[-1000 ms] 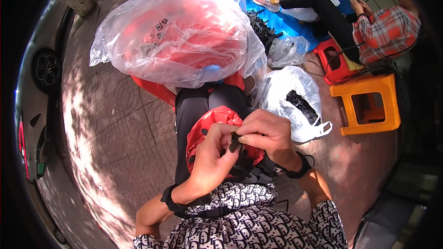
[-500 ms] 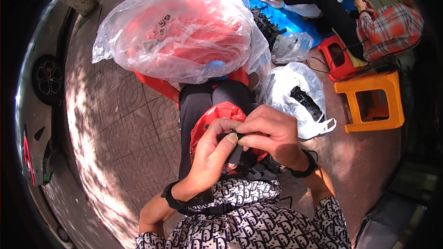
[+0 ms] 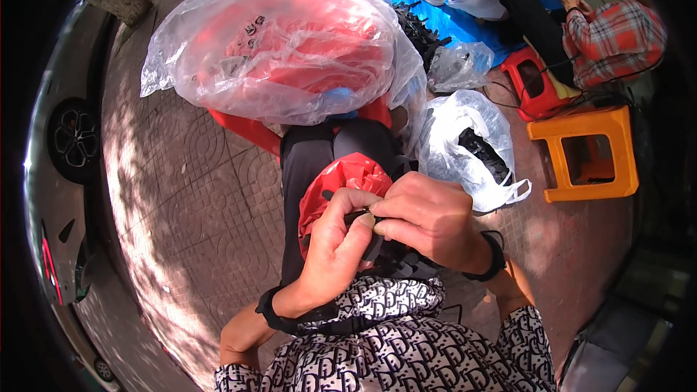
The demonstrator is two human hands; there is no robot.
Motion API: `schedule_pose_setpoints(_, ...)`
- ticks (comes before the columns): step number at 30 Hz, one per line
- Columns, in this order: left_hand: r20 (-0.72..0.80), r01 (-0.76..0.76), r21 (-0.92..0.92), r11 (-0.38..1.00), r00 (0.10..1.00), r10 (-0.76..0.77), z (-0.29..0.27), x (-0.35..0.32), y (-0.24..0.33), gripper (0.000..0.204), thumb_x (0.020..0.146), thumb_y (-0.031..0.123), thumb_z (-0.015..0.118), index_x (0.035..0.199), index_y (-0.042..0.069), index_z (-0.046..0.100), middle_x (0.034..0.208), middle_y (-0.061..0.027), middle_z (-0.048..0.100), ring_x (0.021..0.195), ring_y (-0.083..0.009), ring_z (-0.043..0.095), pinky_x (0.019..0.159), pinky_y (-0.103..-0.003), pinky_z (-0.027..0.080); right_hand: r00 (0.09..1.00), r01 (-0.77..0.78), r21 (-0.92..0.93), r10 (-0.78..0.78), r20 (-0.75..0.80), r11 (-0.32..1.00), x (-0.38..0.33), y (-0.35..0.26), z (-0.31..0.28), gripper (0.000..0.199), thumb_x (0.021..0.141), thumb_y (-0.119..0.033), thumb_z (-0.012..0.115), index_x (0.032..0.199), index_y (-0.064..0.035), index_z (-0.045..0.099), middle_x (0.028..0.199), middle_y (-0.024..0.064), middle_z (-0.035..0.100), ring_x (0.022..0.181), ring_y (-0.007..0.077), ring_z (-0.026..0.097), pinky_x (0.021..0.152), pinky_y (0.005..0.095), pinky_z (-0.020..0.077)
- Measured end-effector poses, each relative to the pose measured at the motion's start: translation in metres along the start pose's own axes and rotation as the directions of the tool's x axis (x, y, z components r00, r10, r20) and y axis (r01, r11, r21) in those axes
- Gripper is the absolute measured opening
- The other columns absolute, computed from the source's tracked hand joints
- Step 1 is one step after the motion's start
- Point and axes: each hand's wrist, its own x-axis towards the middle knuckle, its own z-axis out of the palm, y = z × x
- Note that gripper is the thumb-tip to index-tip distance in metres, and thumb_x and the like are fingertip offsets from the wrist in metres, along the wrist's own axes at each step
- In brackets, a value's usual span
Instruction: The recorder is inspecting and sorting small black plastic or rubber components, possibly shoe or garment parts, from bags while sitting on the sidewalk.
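Black strip (image 3: 373, 248), partly hidden, is pinched by the left hand (image 3: 335, 241) and the right hand (image 3: 430, 210) together, over the near side of a red plastic bag (image 3: 332, 180). Beyond the red plastic bag swells a large translucent sack (image 3: 290, 54); to that bag's right sits a white plastic bag (image 3: 446, 122), an orange stool (image 3: 549, 133) farther right.

Bright sun spots the left edge of the pavement (image 3: 210, 181). The white bag (image 3: 446, 156) shines. Things look bent near the dark rim.
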Motion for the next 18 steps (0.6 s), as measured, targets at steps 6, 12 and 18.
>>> schedule_pose_setpoints(6,-0.045,-0.021,0.056,0.998,0.999,0.024,0.0,0.002,0.0,0.015,0.086,0.005,0.039,0.1,0.001,0.046,0.071,0.001,0.049,0.056,-0.0018,0.043,0.048,-0.016,0.037,1.0,0.008,-0.057,-0.007,0.019,0.998,-0.001,-0.003,0.004,0.017,0.062,-0.001,0.067,0.078,0.0008,0.061,0.071,0.0095,0.057,0.062,0.0213,0.058,0.051,0.0279,0.0461)
schedule_pose_setpoints(12,-0.064,-0.108,0.202,0.973,0.99,0.123,-0.004,0.005,-0.004,0.017,0.085,0.002,0.041,0.101,0.001,0.046,0.07,0.001,0.05,0.058,-0.0021,0.042,0.051,-0.017,0.036,0.997,0.045,-0.111,-0.053,-0.065,0.993,0.001,-0.001,0.013,0.013,0.06,0.0,0.065,0.072,-0.002,0.058,0.067,0.0055,0.05,0.059,0.0213,0.054,0.05,0.0297,0.0435)
schedule_pose_setpoints(18,0.031,-0.044,0.106,0.993,0.999,0.041,-0.009,0.006,0.013,0.016,0.086,0.006,0.044,0.1,0.0,0.047,0.073,0.0002,0.052,0.06,-0.0026,0.044,0.051,-0.017,0.037,0.998,0.024,-0.078,-0.029,-0.063,0.997,0.007,-0.001,0.007,0.014,0.06,0.0,0.065,0.073,-0.0023,0.059,0.067,0.0055,0.049,0.058,0.0214,0.054,0.051,0.0292,0.044)
